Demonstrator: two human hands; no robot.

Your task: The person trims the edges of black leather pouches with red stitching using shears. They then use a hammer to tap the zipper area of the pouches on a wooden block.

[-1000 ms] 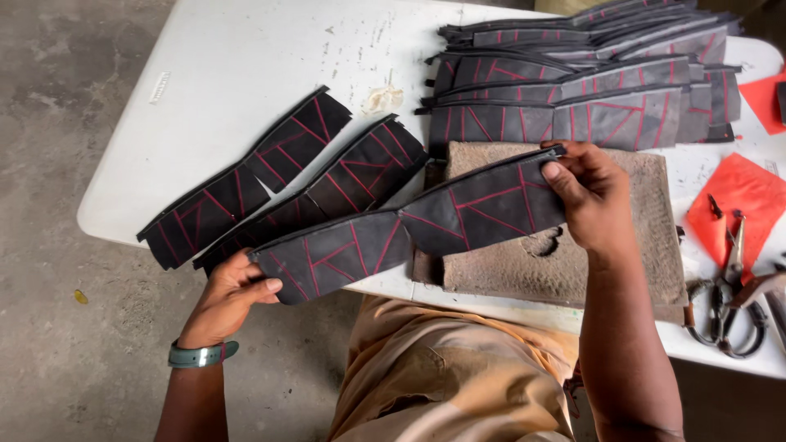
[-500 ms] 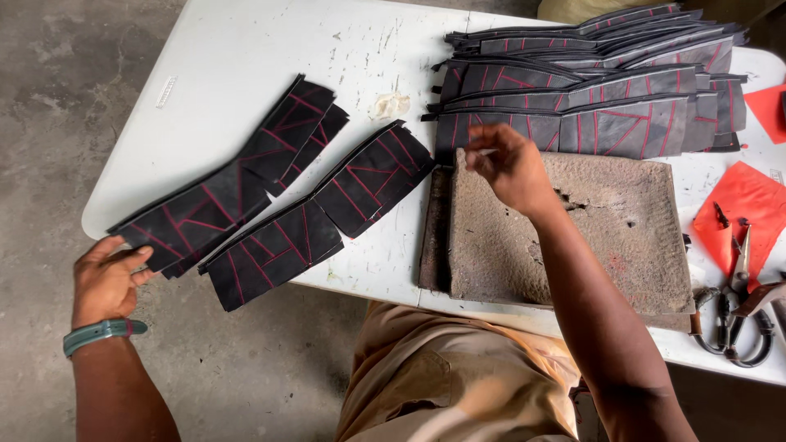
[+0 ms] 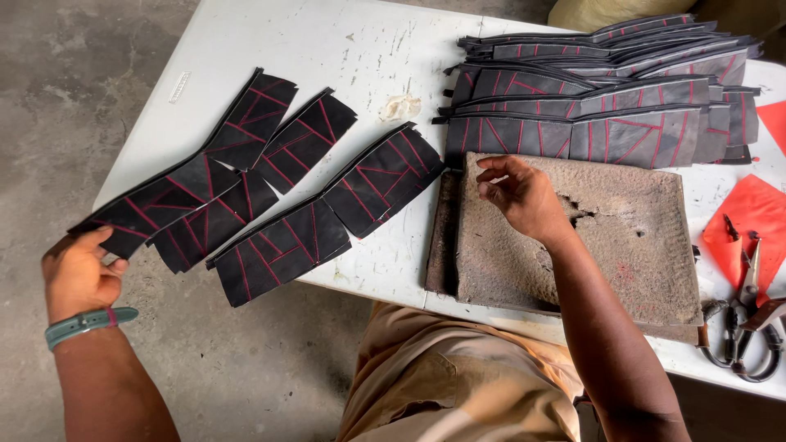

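Note:
Three long black leather pieces with red stitching [image 3: 286, 184] lie fanned out on the left of the white table [image 3: 327, 49], their lower ends overhanging its edge. My left hand [image 3: 78, 270] touches the overhanging end of the leftmost piece with its fingertips. My right hand [image 3: 524, 196] hovers with loosely curled fingers, holding nothing, over a worn brown board [image 3: 622, 245]. Just beyond that board sits a tall stack of the same black stitched pieces [image 3: 606, 98].
Red sheet pieces [image 3: 757, 213] lie at the right edge, with scissors and a clip tool [image 3: 745, 327] beside them. A small crumpled scrap [image 3: 401, 106] rests mid-table. Bare concrete floor lies left of the table; my lap in tan cloth is below.
The piece both hands held a second ago now lies with the others on the left. My right hand has let go and moved back over the brown board; my left stays at the overhanging ends.

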